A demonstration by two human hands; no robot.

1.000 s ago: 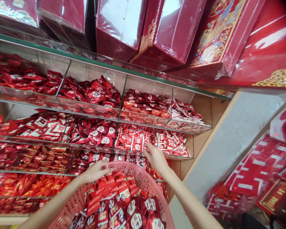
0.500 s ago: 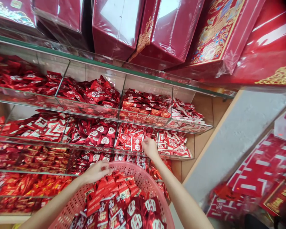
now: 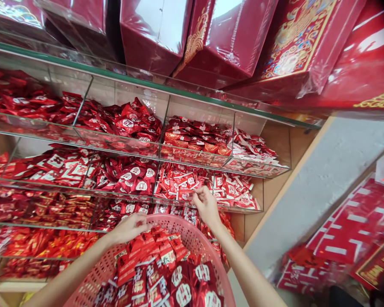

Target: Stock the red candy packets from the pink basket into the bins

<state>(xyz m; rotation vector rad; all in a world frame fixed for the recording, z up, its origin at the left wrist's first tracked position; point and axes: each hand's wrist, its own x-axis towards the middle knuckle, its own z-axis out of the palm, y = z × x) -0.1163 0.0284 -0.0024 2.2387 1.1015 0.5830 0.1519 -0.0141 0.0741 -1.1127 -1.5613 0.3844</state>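
Note:
My left hand (image 3: 131, 226) is closed over the far left rim of a pink plastic basket (image 3: 205, 245) with a perforated wall. Small red packets (image 3: 166, 251) and darker red ones with white emblems (image 3: 183, 292) fill the basket. Beyond the rim, my right hand (image 3: 207, 209) pinches a small flat red packet (image 3: 184, 194) by its right end, at the front of a shelf compartment. More red-and-white packets (image 3: 176, 177) lie in that compartment, behind the pinched one.
Glass-fronted shelves (image 3: 195, 155) hold several divided compartments of red packets. Large dark red boxes (image 3: 224, 51) in clear wrap stand on the glass shelf (image 3: 141, 83) above. To the right are a grey wall (image 3: 304, 183) and red goods with white patterns (image 3: 345, 221).
The packet in my right hand has tilted from facing me to lying flatter. My right hand has shifted slightly right. My left hand stays at the basket rim.

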